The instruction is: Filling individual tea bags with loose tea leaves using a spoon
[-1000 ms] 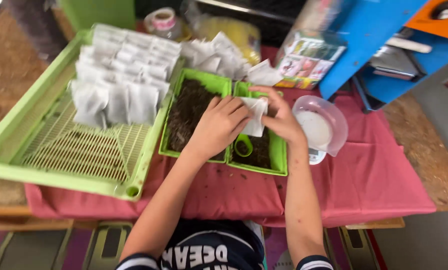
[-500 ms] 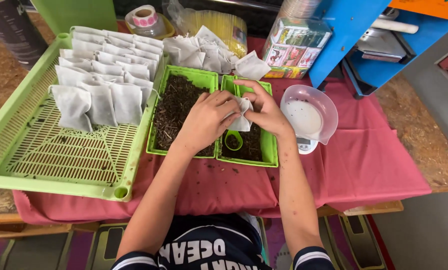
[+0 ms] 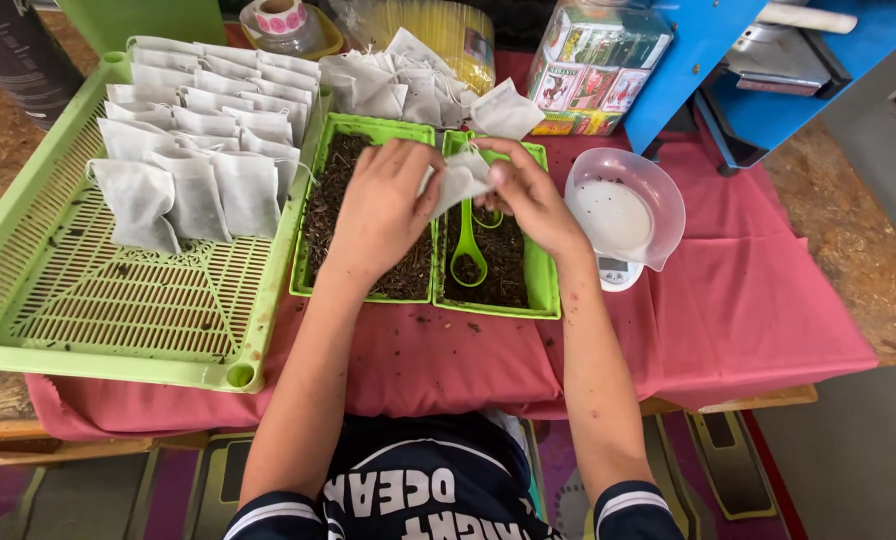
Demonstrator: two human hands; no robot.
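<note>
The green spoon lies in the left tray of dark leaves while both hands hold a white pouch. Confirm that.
Wrong tray. The head view shows the green spoon in the right tray; the left hand and right hand do hold the white pouch.

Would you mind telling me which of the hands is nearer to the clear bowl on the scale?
The right hand is nearer, just left of the clear bowl. The left hand is farther left, over the trays.

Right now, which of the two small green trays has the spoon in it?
The right small tray, under the right hand; a green spoon lies in it. The left tray has none.
</note>
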